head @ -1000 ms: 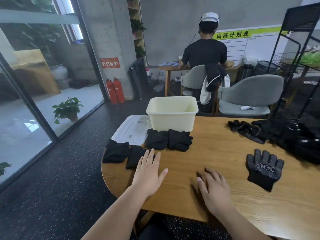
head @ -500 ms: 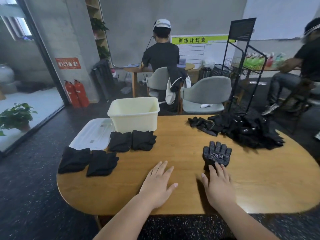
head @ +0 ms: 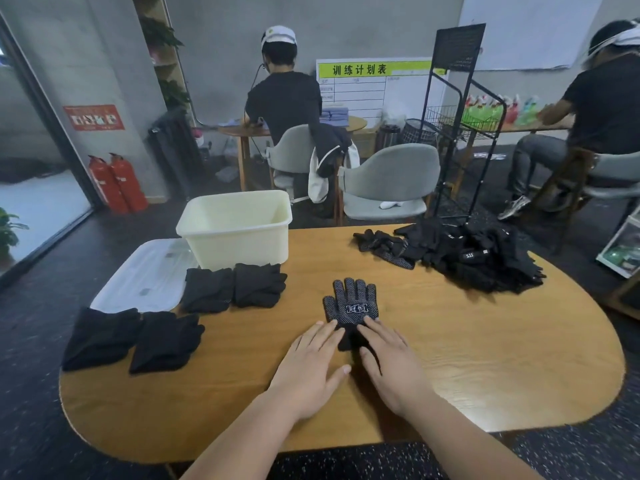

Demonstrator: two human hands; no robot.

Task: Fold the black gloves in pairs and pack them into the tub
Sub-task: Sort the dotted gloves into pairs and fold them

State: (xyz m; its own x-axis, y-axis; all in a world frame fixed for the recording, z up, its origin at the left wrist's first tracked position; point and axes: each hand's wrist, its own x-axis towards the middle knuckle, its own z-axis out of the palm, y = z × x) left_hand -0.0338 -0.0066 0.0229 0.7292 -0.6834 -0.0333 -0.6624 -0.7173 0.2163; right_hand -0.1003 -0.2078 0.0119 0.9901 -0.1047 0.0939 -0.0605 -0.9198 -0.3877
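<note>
Right now your left hand (head: pixel 311 370) and right hand (head: pixel 393 370) lie flat on the bench (head: pixel 491 358). The fingers (head: pixel 328 336) are straight, slightly spread and hold nothing. Their tips touch the cuff of a glove (head: pixel 351 301) lying dotted side up just ahead. Four folded pairs (head: pixel 207 289) sit left of your fingers, with the tub (head: pixel 239 239) beyond them and the loose pile (head: pixel 485 261) ahead to the right.
</note>
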